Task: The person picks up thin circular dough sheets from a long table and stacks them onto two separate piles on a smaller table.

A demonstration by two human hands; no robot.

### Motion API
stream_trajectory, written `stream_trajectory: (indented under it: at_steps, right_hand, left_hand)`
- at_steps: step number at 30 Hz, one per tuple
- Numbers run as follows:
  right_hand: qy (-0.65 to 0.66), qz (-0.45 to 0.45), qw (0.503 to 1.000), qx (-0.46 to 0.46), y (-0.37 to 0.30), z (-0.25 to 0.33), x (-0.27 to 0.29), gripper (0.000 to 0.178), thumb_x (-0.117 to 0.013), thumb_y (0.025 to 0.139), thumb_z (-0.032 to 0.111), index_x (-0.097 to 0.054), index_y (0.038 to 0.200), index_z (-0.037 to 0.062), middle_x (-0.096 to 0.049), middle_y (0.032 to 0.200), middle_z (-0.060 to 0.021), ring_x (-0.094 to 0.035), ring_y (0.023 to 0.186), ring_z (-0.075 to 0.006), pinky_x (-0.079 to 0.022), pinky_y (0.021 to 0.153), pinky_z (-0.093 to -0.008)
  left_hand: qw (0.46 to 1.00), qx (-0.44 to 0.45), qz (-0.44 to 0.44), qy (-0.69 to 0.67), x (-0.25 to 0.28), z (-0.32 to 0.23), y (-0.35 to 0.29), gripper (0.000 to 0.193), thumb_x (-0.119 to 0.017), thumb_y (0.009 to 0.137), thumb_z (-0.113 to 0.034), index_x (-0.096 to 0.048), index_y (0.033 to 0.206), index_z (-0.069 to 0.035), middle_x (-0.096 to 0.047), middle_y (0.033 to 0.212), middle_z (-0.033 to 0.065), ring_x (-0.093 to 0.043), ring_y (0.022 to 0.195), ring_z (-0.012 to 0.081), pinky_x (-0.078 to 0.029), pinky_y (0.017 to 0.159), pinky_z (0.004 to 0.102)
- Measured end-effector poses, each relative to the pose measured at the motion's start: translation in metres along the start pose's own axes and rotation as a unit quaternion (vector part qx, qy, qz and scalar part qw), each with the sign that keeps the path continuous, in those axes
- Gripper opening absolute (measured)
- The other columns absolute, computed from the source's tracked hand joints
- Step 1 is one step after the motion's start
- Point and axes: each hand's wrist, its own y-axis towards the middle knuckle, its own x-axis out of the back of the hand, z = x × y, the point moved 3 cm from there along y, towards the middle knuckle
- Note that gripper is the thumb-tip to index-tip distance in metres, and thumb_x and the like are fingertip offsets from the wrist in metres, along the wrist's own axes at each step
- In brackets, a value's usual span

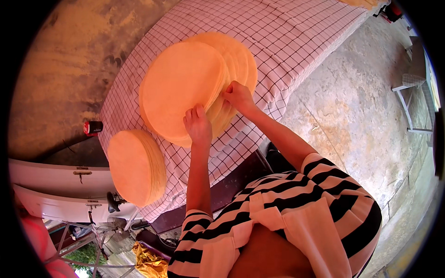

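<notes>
A stack of thin, round, yellow-orange sheets (183, 88) lies on the checked cloth, its top sheet smooth and pale. Partly under it, to the right, more overlapping round sheets (241, 60) fan out. With bent fingers, my left hand (198, 125) grips the near right edge of the upper stack. A little farther off, my right hand (239, 97) pinches at that stack's right edge, above the fanned sheets. How many sheets are between the fingers is hidden.
Another tall stack of round sheets (132, 169) stands near left on the white checked tablecloth (278, 41). A dark bench (232, 185) runs along the table's near side. Beyond the left edge sit a small red-and-black object (93, 128) and white panels with latches (55, 178).
</notes>
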Motion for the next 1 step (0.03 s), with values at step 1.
stream_trajectory:
  at_steps: [1]
  right_hand:
    - [-0.073, -0.016, 0.997, 0.014, 0.0003, -0.0004, 0.0001, 0.019, -0.063, 0.080, 0.018, -0.050, 0.083, 0.0048, -0.063, 0.067, -0.0051, -0.065, 0.067, -0.0201, -0.051, 0.058, -0.0310]
  left_hand:
    - [1.000, 0.001, 0.000, 0.002, -0.0013, 0.0010, -0.0011, 0.032, -0.052, 0.069, 0.004, -0.052, 0.101, -0.002, -0.060, 0.088, 0.0107, -0.053, 0.087, 0.0265, -0.042, 0.072, 0.0395]
